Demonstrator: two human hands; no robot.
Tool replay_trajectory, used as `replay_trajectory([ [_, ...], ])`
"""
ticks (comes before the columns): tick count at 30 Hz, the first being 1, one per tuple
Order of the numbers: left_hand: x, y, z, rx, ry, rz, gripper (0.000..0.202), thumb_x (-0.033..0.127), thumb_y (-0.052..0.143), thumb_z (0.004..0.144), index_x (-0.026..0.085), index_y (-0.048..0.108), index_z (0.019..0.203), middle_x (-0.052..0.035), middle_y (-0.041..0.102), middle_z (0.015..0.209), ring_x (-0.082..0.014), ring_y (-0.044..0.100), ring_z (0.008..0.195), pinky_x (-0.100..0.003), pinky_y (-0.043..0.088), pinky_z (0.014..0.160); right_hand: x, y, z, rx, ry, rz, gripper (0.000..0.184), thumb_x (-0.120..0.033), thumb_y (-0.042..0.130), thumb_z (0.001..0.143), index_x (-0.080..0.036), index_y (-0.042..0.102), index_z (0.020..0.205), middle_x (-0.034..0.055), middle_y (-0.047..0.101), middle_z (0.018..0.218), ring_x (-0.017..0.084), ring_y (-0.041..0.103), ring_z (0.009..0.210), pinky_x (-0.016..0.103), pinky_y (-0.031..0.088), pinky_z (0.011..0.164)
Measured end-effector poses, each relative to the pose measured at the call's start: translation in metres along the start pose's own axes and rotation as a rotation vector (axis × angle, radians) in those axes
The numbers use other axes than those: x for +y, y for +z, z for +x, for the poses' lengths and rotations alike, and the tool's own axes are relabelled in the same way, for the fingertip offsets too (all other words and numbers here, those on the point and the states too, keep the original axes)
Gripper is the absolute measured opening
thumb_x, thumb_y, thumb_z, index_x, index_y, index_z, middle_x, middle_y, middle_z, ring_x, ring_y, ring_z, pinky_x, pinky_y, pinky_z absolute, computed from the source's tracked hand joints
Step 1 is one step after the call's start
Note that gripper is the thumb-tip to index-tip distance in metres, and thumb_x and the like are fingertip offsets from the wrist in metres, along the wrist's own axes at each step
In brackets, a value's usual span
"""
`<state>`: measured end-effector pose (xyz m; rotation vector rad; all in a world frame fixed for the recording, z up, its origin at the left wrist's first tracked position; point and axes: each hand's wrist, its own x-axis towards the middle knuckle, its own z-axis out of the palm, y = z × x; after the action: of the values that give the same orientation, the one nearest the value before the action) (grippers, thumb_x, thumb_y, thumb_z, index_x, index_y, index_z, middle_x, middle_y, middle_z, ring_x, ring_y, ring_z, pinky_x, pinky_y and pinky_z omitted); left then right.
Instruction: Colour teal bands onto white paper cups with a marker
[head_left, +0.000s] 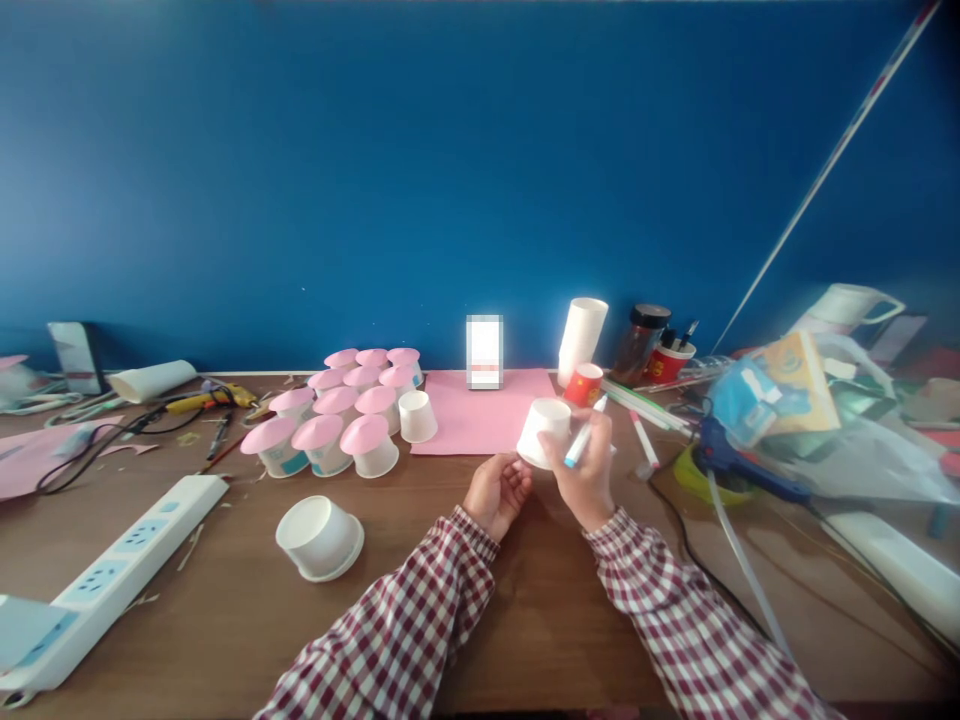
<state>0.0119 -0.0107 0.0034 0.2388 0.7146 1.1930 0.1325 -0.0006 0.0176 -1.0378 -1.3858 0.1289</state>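
My right hand (589, 480) grips a white paper cup (545, 428) turned bottom-up and also holds a blue-and-white marker (583, 435) between its fingers. My left hand (498, 492) sits just left of the cup with its fingers curled, palm up, and nothing visible in it. Both hands hover over the wooden table (525, 600), at the near edge of a pink paper sheet (480, 415).
A group of several upturned cups with pink tops (337, 415) stands at left of centre, with a plain cup (417, 416) beside them and another (320, 538) lying nearer. A power strip (105, 580) lies at left. A glue gun (739, 465), bags and pens crowd the right.
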Motion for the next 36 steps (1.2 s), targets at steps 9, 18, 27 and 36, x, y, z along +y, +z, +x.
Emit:
replay_trajectory([
  [9,-0.001,-0.001,-0.003,-0.038,-0.032,-0.066,0.012,0.016,0.053,0.088,0.011,0.055,0.078,0.0027,0.054,0.056,-0.0037,0.054,0.045,-0.011,0.048,0.043,-0.001,0.000,-0.002,-0.012,0.021,0.041,0.038,-0.033,0.069,0.076,-0.022,0.043,0.102,0.0020,0.050,0.094,0.017,0.054,0.081,0.033,0.049,0.073],
  [18,-0.004,-0.004,-0.002,-0.114,-0.048,-0.044,0.012,0.022,0.062,0.084,0.012,0.055,0.082,0.0034,0.056,0.061,-0.0045,0.056,0.049,-0.013,0.050,0.046,0.000,0.000,0.000,0.020,0.067,0.040,0.037,-0.035,0.067,0.077,-0.021,0.043,0.102,0.0027,0.052,0.094,0.018,0.054,0.083,0.034,0.048,0.074],
  [27,-0.007,-0.005,-0.003,-0.149,-0.032,-0.020,0.016,0.016,0.070,0.076,0.014,0.054,0.076,0.0043,0.056,0.062,-0.0039,0.057,0.051,-0.013,0.050,0.049,-0.002,0.001,0.000,0.026,0.129,0.049,0.038,-0.037,0.067,0.076,-0.021,0.043,0.101,0.0029,0.051,0.095,0.018,0.054,0.083,0.034,0.048,0.074],
  [36,-0.009,-0.002,-0.004,-0.173,0.000,0.105,0.019,0.024,0.072,0.075,0.011,0.059,0.078,-0.0025,0.065,0.075,-0.0051,0.059,0.054,-0.014,0.051,0.049,0.001,-0.001,0.004,0.083,0.104,0.013,0.038,-0.037,0.068,0.076,-0.020,0.044,0.101,0.0035,0.051,0.094,0.018,0.054,0.083,0.034,0.049,0.074],
])
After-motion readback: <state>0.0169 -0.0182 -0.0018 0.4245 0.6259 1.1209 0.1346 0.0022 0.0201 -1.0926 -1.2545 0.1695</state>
